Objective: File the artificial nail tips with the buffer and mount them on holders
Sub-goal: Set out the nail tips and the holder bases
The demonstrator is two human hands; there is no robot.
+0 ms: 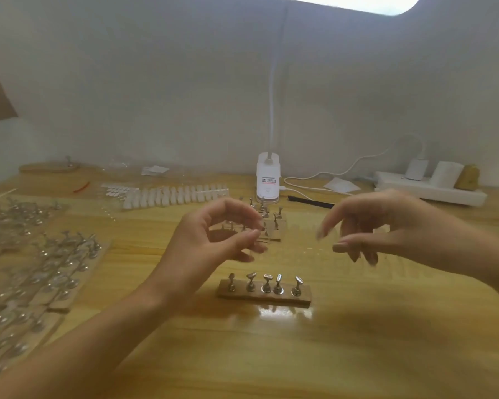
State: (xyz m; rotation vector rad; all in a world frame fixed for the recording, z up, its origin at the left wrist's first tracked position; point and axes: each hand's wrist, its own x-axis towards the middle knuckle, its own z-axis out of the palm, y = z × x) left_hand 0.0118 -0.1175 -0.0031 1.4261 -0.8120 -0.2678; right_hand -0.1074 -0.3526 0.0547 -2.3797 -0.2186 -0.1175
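- The left hand (219, 234) hovers above the middle of the wooden table (357, 341), thumb and forefinger curled close together; blur hides whether they pinch anything.
- The right hand (386, 226) hovers to its right, fingers loose and apart, holding nothing.
- A wooden bar (264, 296) with five metal holders (267, 283) lies just near of both hands.
- The nail tips (179, 194) lie in a white row at the far left.
- More holder bars (55, 269) crowd the left edge.
- A white lamp base (268, 180) and a power strip (429, 188) stand at the far wall.
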